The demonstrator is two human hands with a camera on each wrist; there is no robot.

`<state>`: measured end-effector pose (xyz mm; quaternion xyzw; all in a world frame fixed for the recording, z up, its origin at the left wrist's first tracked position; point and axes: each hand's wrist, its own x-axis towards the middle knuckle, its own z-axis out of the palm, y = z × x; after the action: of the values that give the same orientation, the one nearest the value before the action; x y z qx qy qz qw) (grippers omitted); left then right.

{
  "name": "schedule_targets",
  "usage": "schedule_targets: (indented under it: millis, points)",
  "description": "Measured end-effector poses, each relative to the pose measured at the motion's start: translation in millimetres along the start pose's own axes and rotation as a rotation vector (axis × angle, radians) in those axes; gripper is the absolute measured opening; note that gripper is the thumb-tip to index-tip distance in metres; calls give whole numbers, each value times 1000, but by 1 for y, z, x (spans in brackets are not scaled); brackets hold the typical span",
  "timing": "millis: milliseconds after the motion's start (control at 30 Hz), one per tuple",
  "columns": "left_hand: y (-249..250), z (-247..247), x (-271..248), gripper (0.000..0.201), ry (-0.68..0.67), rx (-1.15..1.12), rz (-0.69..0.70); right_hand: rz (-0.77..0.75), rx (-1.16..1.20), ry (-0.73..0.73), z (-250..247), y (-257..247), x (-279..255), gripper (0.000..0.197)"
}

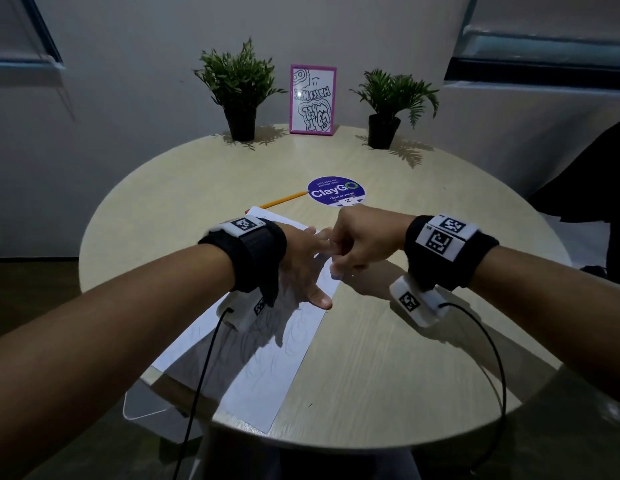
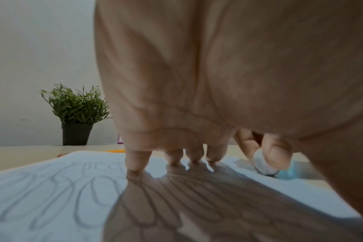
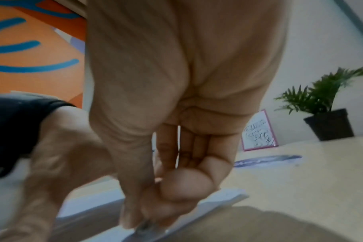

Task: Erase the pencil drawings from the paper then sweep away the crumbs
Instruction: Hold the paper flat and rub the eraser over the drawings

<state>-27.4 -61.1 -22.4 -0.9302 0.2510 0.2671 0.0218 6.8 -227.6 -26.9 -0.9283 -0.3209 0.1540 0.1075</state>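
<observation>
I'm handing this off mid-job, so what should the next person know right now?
Left hand: flat, fingers spread, pressing the paper onto the table.
Right hand: pinches the eraser at the paper's far right edge.
Pencil: lies beyond the paper, beside the round sticker.
Done: hard to tell; little looks erased.
Left: pencil loops still cover the near part of the paper; erase them, then sweep away the crumbs.

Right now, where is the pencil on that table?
In the head view the pencil lies left of centre, just beyond the far corner of the paper, its tip pointing at the round purple sticker, well past both hands.
</observation>
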Motion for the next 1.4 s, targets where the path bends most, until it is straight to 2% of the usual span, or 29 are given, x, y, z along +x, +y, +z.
schedule_targets:
  millis: [100, 233, 333, 467, 533, 700, 867, 1000, 1067, 1133, 1267, 1400]
  points:
    - [-3, 3, 6, 117, -13, 17, -29, 25, -34, 26, -4, 10, 4, 20]
    - [-11, 6, 15, 132, -24, 8, -43, 171, -117, 118, -16, 32, 12, 23]
    - [-8, 5, 12, 129, -14, 11, -37, 180, -141, 126, -18, 28, 13, 26]
    - [-2, 2, 3, 113, -9, -3, -18, 15, -15, -23, -7, -1, 0, 20]
    - [0, 0, 0, 107, -5, -2, -5, -13, 3, -53, -1, -5, -1, 21]
    - [-4, 2, 5, 125, -15, 13, -48, 119, -91, 56, -15, 21, 7, 24]
    - [-4, 5, 5, 126, 9, 27, -36, 234, -157, 135, -21, 29, 14, 25]
    - [-2, 5, 2, 119, 22, 5, -19, 91, -99, 68, -11, 5, 4, 20]
    - [0, 1, 0, 116, 7, 13, -7, 38, -102, 85, -9, -2, 0, 18]
    - [1, -1, -1, 115, -6, 27, -12, 27, -100, 109, -14, -2, 1, 19]
    - [-1, 1, 3, 119, -6, 23, -11, 40, -41, 36, -10, 2, -1, 20]
    - [-6, 2, 7, 122, -15, -7, -15, 70, -71, 47, -1, 5, 3, 21]
